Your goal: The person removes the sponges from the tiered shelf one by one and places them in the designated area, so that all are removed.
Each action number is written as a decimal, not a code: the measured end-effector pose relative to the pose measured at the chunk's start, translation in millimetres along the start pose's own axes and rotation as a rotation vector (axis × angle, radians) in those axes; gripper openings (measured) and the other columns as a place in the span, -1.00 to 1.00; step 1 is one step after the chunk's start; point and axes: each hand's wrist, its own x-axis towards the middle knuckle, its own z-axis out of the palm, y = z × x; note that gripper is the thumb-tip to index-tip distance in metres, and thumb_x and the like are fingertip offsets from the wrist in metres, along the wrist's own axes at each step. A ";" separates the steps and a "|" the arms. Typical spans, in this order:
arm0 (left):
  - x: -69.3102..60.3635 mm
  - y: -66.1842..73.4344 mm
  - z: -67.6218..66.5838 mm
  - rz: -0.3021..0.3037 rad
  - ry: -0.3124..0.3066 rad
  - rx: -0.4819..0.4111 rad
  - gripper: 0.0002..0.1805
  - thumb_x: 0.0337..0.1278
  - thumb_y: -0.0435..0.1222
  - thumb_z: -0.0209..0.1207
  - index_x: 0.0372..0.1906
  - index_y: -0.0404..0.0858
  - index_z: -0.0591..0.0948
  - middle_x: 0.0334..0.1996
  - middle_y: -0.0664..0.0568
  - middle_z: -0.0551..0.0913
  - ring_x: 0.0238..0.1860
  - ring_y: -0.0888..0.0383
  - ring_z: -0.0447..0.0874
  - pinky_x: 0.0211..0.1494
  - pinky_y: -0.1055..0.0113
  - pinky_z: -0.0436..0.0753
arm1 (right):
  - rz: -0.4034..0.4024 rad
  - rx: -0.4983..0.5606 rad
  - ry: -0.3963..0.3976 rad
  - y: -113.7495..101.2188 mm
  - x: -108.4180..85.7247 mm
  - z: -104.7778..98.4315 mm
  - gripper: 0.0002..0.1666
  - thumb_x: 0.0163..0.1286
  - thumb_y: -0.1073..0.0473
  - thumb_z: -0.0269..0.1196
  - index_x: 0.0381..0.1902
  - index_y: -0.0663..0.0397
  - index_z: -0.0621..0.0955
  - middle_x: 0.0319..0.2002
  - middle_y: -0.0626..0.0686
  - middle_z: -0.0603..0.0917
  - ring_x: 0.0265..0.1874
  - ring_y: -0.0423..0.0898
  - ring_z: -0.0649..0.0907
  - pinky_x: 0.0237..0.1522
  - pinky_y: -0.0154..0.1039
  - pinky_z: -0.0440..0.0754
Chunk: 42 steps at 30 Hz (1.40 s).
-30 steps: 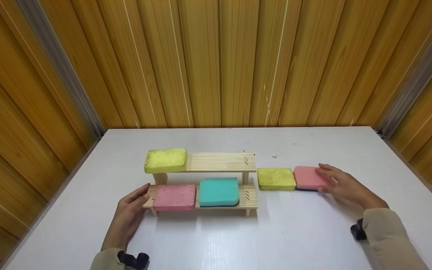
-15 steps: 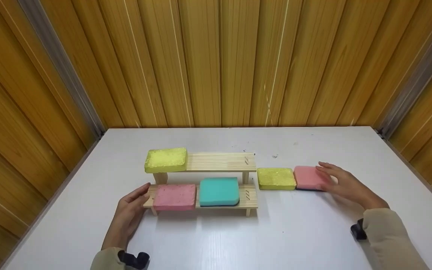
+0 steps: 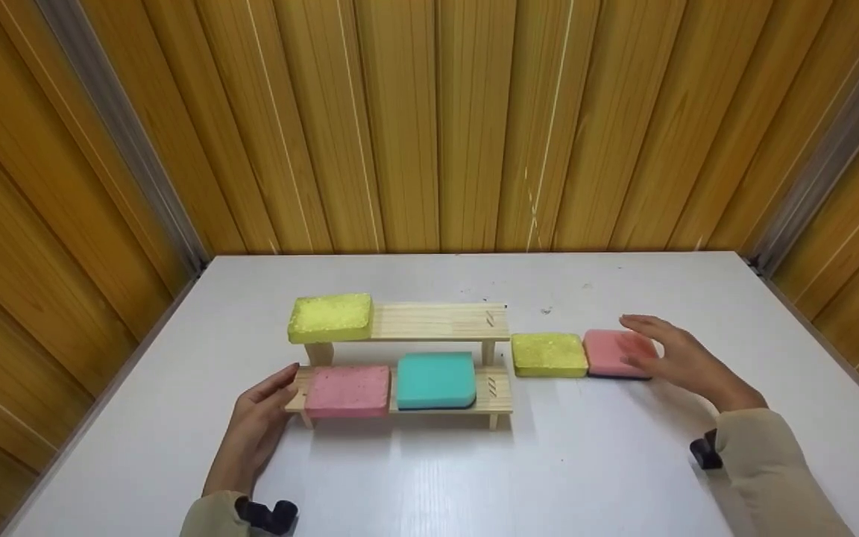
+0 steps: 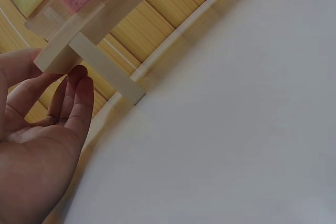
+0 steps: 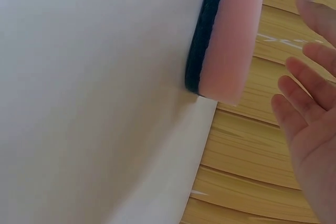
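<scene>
My left hand [image 3: 252,425] grips the left end of the lower board of a two-step wooden rack [image 3: 437,322], thumb and fingers about the board's end [image 4: 58,59]. A pink sponge [image 3: 347,391] and a turquoise sponge [image 3: 435,379] lie on that lower step, and a yellow sponge [image 3: 330,316] sits at the left of the upper one. To the right of the rack, my right hand [image 3: 689,367] hovers over a second pink sponge [image 3: 607,350] with fingers spread. In the right wrist view a gap shows between the fingers and this dark-backed sponge [image 5: 228,40].
Another yellow sponge [image 3: 549,355] lies on the white table [image 3: 429,485] between the rack and the right-hand pink sponge, close against both. Wood-patterned panels [image 3: 467,127] stand behind the table and at both sides.
My right hand has lifted slightly and shifted a little left over the pink sponge, which stays in place. The left hand and the rack have not moved.
</scene>
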 end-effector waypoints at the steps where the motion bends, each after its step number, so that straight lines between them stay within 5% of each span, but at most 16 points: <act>1: 0.0 0.2 0.1 0.001 0.002 -0.002 -0.42 0.23 -0.46 0.11 0.36 -0.42 0.31 0.40 -0.15 0.30 0.16 0.30 0.49 0.25 0.43 0.55 | -0.006 -0.008 0.009 -1.5 0.7 0.0 -0.26 0.26 0.10 0.33 0.30 0.33 0.39 0.30 0.36 0.40 0.31 0.36 0.32 0.29 0.36 0.28; 12: -0.8 2.5 0.3 0.006 -0.018 0.060 -0.40 0.25 -0.43 0.09 0.39 -0.43 0.26 0.43 -0.20 0.23 0.44 -0.03 0.20 0.29 0.44 0.49 | -0.046 0.000 0.049 -15.8 6.8 2.7 -0.29 0.30 0.08 0.30 0.31 0.31 0.39 0.29 0.34 0.41 0.30 0.34 0.35 0.26 0.34 0.34; 40: 0.7 -0.1 0.2 0.006 -0.003 0.011 -0.41 0.22 -0.46 0.11 0.36 -0.44 0.30 0.40 -0.16 0.29 0.41 0.02 0.23 0.29 0.42 0.51 | -0.213 -0.003 0.092 -57.5 24.7 8.8 -0.35 0.23 0.12 0.36 0.26 0.19 0.48 0.22 0.20 0.54 0.23 0.21 0.49 0.22 0.21 0.48; 42: 1.0 -0.2 0.0 0.003 0.002 0.008 -0.41 0.22 -0.47 0.11 0.36 -0.44 0.31 0.39 -0.15 0.30 0.34 0.12 0.35 0.28 0.42 0.52 | -0.214 0.007 0.085 -61.4 26.1 9.3 -0.33 0.22 0.10 0.36 0.27 0.18 0.48 0.22 0.20 0.54 0.24 0.21 0.48 0.22 0.22 0.48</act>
